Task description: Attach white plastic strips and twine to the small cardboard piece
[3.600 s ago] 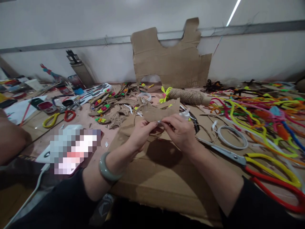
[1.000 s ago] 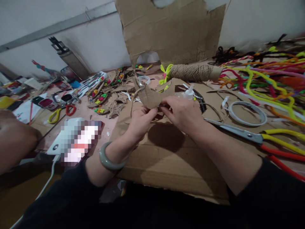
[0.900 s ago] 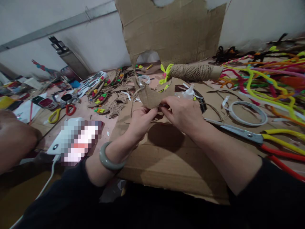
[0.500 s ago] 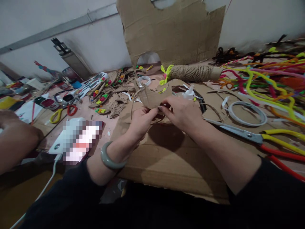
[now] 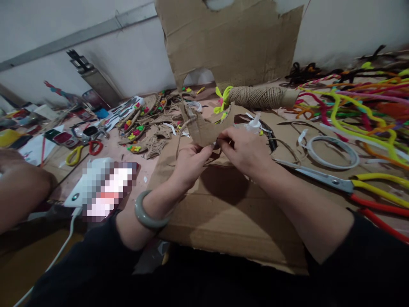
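My left hand (image 5: 190, 166), with a grey-green bangle (image 5: 145, 211) at its wrist, pinches the lower edge of a small cut piece of cardboard (image 5: 204, 128). Close beside it, my right hand (image 5: 247, 149) is closed at the same edge, thumb and fingertips together. What lies between the right fingertips is too small and shaded to make out. A thin brown cord (image 5: 178, 147) curves out to the left of the cardboard piece. Under both hands lies a larger cardboard sheet (image 5: 243, 226). Just behind the right hand is a white nozzle-tipped bottle (image 5: 254, 124).
Large scissors (image 5: 335, 182) and a tape ring (image 5: 332, 152) lie at right. Behind are a twine roll (image 5: 255, 98), colourful pipe cleaners (image 5: 361, 106) and upright cardboard (image 5: 236, 42). At left are twine shapes (image 5: 156, 138), a phone (image 5: 111, 192), small scissors (image 5: 83, 151) and another person's arm (image 5: 22, 187).
The right fingertips have shifted slightly up and away from the left thumb. The cardboard piece has tilted a little; the left hand has barely moved.
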A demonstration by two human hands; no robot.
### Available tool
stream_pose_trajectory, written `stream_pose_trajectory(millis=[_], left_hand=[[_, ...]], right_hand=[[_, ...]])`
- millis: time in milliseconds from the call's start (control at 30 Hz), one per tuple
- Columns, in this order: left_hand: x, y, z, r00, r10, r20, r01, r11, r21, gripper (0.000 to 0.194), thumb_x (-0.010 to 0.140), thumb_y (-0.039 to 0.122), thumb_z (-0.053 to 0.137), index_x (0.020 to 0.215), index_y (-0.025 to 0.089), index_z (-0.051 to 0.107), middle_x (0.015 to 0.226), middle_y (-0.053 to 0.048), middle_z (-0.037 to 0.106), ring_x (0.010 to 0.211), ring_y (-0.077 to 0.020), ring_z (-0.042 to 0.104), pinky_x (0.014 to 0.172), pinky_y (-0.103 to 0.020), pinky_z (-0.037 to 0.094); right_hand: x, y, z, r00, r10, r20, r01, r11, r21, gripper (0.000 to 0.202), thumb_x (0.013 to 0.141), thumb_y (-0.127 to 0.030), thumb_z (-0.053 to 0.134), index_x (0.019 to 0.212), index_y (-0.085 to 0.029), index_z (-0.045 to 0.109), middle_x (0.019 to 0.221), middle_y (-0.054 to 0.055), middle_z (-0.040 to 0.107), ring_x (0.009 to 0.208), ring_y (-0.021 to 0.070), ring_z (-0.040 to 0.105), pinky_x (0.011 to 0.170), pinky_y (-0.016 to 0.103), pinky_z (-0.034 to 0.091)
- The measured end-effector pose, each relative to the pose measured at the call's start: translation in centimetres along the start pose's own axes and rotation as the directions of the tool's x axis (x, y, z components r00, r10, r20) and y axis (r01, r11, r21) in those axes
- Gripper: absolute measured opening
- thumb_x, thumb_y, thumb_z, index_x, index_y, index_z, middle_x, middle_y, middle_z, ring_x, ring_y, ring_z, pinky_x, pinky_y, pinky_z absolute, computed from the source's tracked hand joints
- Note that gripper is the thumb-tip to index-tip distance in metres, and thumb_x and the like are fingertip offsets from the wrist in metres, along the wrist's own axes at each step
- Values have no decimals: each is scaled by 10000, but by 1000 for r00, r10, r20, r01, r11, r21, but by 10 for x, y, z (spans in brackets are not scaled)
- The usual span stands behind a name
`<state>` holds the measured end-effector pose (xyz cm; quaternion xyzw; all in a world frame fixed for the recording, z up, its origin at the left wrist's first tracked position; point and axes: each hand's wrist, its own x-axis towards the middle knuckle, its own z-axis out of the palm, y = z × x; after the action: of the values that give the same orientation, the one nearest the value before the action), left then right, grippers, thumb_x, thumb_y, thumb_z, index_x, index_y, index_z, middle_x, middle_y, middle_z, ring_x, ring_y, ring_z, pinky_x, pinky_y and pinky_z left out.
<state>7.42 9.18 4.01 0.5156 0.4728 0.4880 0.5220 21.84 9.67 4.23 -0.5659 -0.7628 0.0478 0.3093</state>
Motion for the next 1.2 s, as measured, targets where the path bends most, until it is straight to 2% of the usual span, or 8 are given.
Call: stream_pose_trajectory(millis=[233,433,633,833,1067,1200], left_hand=[[1,0,1,1000,22,-9,-23,1000,-20,89,697,178,625,664,155,704,639,-6,705,583,-101,610,604,-220,502],[1,-1,1,999,48,23,-48,999,7,90,694,208,633,672,160,706,685,-22,730,636,-122,633,650,-236,530],[0,-1,-1,1000,3,27,-2,999,-50,133,662,246,697,747,148,724,690,-11,725,603,-114,637,633,-231,524],[2,0,-2,1000,29,7,-28,998,-56,112,664,247,714,725,154,717,685,-11,722,578,-106,630,589,-222,500],[4,-5,-3,999,48,-25,-48,999,-24,110,675,241,687,716,145,722,669,-27,727,597,-124,643,601,-234,514],[4,-6,-3,998,68,-6,-68,998,14,121,689,251,672,697,141,720,663,-37,726,603,-131,633,598,-237,506]], right_hand=[[-1,-2,2,1000,25,9,-25,1000,4,182,880,-338,596,912,-189,694,822,55,729,729,187,618,592,294,311],[0,-2,1,999,14,35,-14,1000,3,176,890,-297,568,942,-187,696,859,70,737,745,194,611,605,302,311],[1,-4,-3,996,62,65,-59,997,-46,219,920,-225,500,992,-176,701,922,83,744,794,205,629,603,310,296],[-1,0,1,999,-29,27,29,1000,7,205,920,-235,505,1008,-174,680,950,76,738,836,201,628,638,300,329],[-6,-3,1,995,-100,-18,98,991,-88,181,926,-242,527,968,-167,687,942,82,726,838,210,630,616,303,309],[-7,-4,2,992,-121,-20,118,987,-105,184,920,-230,518,923,-164,690,930,75,729,822,208,631,609,309,300]])
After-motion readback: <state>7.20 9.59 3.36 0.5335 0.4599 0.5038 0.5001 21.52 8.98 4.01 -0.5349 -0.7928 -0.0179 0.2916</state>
